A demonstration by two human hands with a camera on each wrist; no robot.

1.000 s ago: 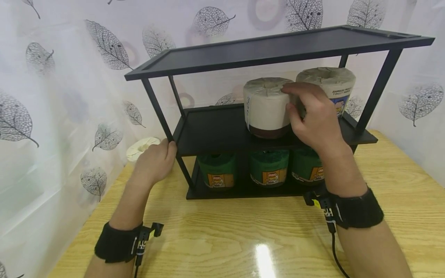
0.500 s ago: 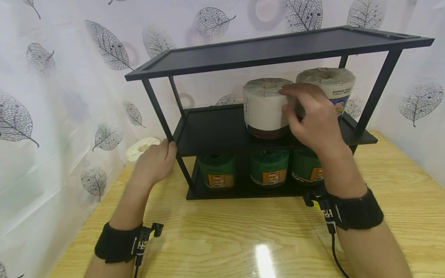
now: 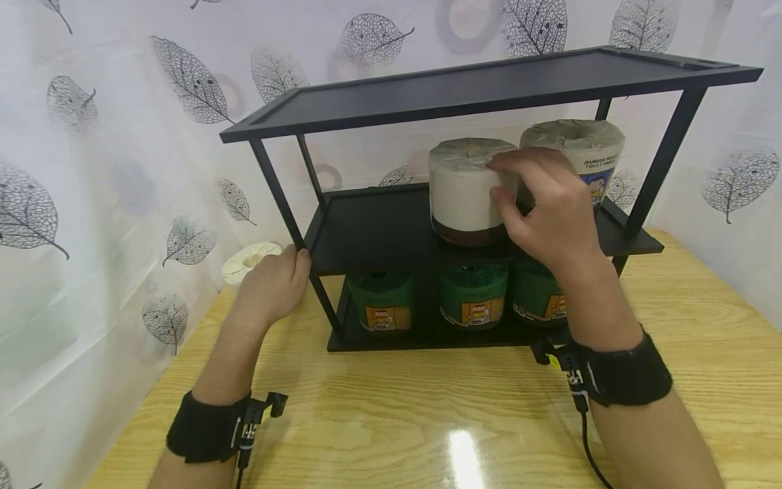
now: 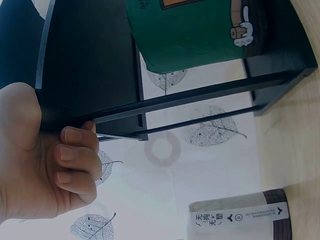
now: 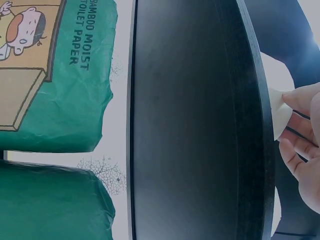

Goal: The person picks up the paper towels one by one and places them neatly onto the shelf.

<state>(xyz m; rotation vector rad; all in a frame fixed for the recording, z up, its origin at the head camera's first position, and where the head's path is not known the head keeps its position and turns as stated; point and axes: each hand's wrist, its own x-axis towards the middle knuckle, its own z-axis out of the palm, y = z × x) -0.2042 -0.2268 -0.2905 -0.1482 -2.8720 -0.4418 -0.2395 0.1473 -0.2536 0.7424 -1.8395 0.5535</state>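
My right hand (image 3: 546,204) holds the right side of a cream paper-wrapped toilet roll (image 3: 467,193) with a brown lower band, standing upright on the middle shelf (image 3: 373,224) of a black rack. Its index finger lies near the top rim, the thumb lower on the side. In the right wrist view the thumb and fingers (image 5: 300,145) are on the roll (image 5: 280,100), partly hidden by the shelf edge. My left hand (image 3: 271,282) grips the rack's left front corner at the middle shelf, fingers (image 4: 75,155) curled beneath it.
A second cream roll (image 3: 580,146) stands to the right on the same shelf. Several green-wrapped toilet rolls (image 3: 381,302) sit on the bottom shelf. Another cream roll (image 3: 247,261) stands on the table behind my left hand. The top shelf (image 3: 489,85) overhangs the right hand's work; a leaf-print curtain hangs behind.
My right hand has shifted slightly left, and the roll has turned: the printed strip on its left side has gone out of sight. My left hand keeps its grip on the rack.
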